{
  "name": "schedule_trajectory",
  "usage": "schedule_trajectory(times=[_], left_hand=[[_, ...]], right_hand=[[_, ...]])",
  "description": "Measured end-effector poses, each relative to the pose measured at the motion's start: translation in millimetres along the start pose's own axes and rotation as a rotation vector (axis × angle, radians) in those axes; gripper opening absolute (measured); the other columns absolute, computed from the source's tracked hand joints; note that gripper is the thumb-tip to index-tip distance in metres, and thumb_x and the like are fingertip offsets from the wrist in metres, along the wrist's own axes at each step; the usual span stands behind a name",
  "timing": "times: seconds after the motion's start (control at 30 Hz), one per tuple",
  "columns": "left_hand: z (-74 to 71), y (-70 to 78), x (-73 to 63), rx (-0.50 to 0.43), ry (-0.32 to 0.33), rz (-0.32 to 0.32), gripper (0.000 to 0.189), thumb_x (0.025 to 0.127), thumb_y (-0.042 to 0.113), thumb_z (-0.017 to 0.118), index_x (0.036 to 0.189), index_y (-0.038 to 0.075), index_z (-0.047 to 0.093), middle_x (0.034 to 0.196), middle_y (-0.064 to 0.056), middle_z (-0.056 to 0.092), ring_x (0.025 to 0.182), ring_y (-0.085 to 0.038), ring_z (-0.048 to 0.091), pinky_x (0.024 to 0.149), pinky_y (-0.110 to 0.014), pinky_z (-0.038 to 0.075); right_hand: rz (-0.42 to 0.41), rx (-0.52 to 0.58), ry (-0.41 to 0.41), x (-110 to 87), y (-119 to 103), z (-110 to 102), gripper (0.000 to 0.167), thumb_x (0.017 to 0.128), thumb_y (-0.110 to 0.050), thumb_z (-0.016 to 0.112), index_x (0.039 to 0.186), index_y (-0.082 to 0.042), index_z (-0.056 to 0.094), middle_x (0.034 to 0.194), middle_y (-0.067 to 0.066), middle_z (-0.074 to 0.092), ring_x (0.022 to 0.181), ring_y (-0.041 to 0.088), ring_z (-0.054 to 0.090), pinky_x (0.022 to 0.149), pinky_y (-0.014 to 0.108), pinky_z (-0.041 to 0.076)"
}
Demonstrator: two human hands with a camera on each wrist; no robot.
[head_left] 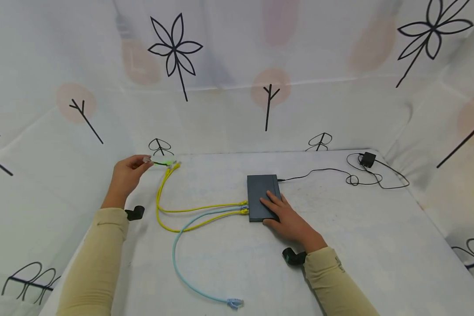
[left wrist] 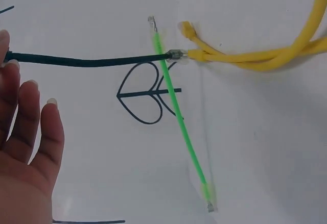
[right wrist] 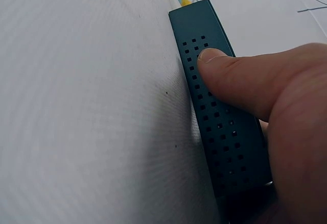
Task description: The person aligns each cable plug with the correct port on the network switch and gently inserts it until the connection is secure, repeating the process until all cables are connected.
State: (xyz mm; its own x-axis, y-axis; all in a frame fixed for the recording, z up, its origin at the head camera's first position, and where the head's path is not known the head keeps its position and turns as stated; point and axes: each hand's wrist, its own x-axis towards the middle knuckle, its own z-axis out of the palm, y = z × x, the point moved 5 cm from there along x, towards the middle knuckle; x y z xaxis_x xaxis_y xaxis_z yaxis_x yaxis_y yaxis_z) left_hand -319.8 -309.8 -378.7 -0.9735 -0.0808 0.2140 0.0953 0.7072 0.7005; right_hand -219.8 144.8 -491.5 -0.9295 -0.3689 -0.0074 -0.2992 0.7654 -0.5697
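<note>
My left hand (head_left: 127,175) pinches one end of a short dark network cable (left wrist: 92,62), a clear plug showing at the fingertips in the head view. The cable's other plug overlaps the tip of a yellow network cable (left wrist: 245,57). A short bright green cable (left wrist: 179,112), clear plug at each end, lies crosswise under the dark one. My right hand (head_left: 290,224) holds a dark grey network switch (head_left: 256,186) flat on the table, fingers across its top, thumb against its vented side. Two yellow cables and a light blue cable (head_left: 175,254) run into the switch's left side.
The light blue cable's loose plug (head_left: 235,303) lies near the front. From the switch's far right corner a thin black cord (head_left: 320,170) runs to a black power adapter (head_left: 368,159) at the back right. A white patterned sheet (head_left: 229,118) hangs behind the table.
</note>
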Motion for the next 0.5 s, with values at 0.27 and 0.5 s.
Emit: schedule_trajectory(times=[0.27, 0.5], left_hand=[[-3.7, 26.1, -4.4, -0.015, 0.050, 0.042, 0.057, 0.090, 0.060, 0.055, 0.130, 0.020, 0.063, 0.118, -0.007, 0.064, 0.104, -0.018, 0.057, 0.087, -0.038, 0.047], [-7.1, 48.3, -5.9, -0.028, 0.137, 0.196, 0.047, 0.099, 0.048, 0.047, 0.130, 0.014, 0.059, 0.128, -0.011, 0.061, 0.116, -0.028, 0.056, 0.097, -0.046, 0.045]], right_hand=[[0.000, 0.000, -0.002, 0.4, 1, 1, 0.064, 0.096, -0.038, 0.060, 0.152, -0.028, 0.032, 0.164, 0.004, 0.013, 0.148, 0.045, -0.001, 0.109, 0.068, 0.025], [-0.015, 0.009, 0.000, 0.1, 1, -1, 0.064, 0.096, -0.038, 0.060, 0.152, -0.027, 0.033, 0.164, 0.004, 0.013, 0.148, 0.046, -0.001, 0.109, 0.069, 0.024]])
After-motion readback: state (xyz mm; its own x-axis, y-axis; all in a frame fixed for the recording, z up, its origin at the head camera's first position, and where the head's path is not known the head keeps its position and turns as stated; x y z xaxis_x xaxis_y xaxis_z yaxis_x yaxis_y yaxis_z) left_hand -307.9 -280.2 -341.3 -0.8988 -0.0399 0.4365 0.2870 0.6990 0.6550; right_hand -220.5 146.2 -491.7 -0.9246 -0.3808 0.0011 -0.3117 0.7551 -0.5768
